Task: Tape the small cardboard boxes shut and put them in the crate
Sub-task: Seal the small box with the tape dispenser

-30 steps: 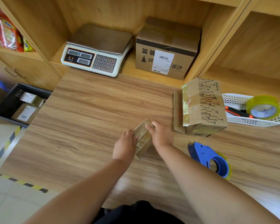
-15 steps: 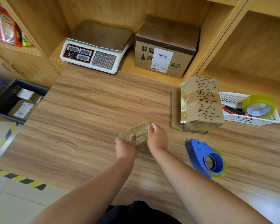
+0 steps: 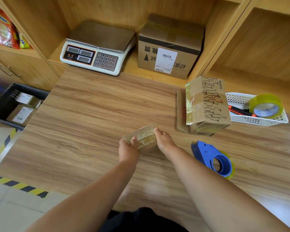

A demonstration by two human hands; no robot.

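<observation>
Where the two bare forearms meet over the table, both hands hold the small box, which is wrapped in glossy clear tape and sits slightly tilted; whether its underside touches the wood cannot be told. The left hand grips the small box's left end, with the thumb laid over its top edge. The right hand holds its right end, thumb tip against the upper corner, the other fingers hidden behind the hand. To the right of the small box and a little nearer, a blue tape dispenser lies on its side, apart from the right hand. Farther back and right of the small box stands a printed cardboard box marked with black circuit-like lines, with a flat cardboard piece against its left side. Farther right of the small box, a white basket holds a tape roll and an orange-and-black tool. Far left of the small box, below the table's edge, a dark crate holds two labelled boxes. Straight beyond the small box, in the shelf recess, sit a weighing scale and a large carton with a barcode label.
</observation>
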